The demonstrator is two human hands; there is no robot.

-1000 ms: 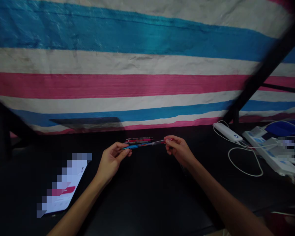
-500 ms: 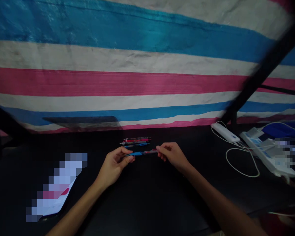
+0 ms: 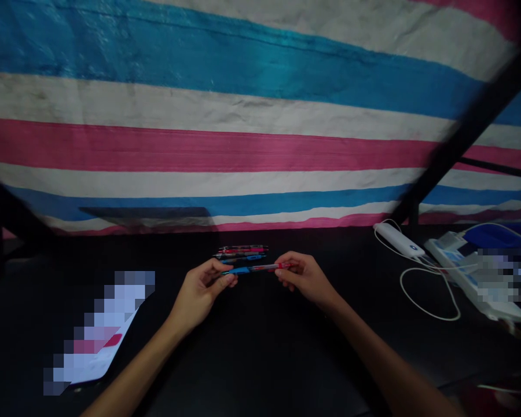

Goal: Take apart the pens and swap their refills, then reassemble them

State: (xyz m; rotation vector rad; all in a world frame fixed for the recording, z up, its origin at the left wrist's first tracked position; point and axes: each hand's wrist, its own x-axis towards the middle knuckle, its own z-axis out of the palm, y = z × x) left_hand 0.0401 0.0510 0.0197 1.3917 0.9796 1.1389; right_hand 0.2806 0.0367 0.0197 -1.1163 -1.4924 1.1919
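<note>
A slim pen [image 3: 257, 268] with a blue section at its left and red at its right is held level above the black table [image 3: 252, 347]. My left hand [image 3: 205, 289] pinches its blue end between thumb and fingers. At the red end, the thumb and fingers of my right hand [image 3: 301, 275] are closed on the pen. Just behind the hands, several more pens [image 3: 242, 249] lie side by side on the table, red, dark and blue ones among them.
A lit phone [image 3: 106, 341], partly pixelated, lies at the left. On the right are a white power bank [image 3: 399, 240], a looped white cable [image 3: 429, 317] and a white power strip [image 3: 469, 284]. Striped sheeting [image 3: 243, 150] hangs behind, with dark slanting bars at both sides.
My right hand's fingers have shifted on the pen, and more of its red end now shows between them. My left hand keeps its pinch. The view has shifted slightly.
</note>
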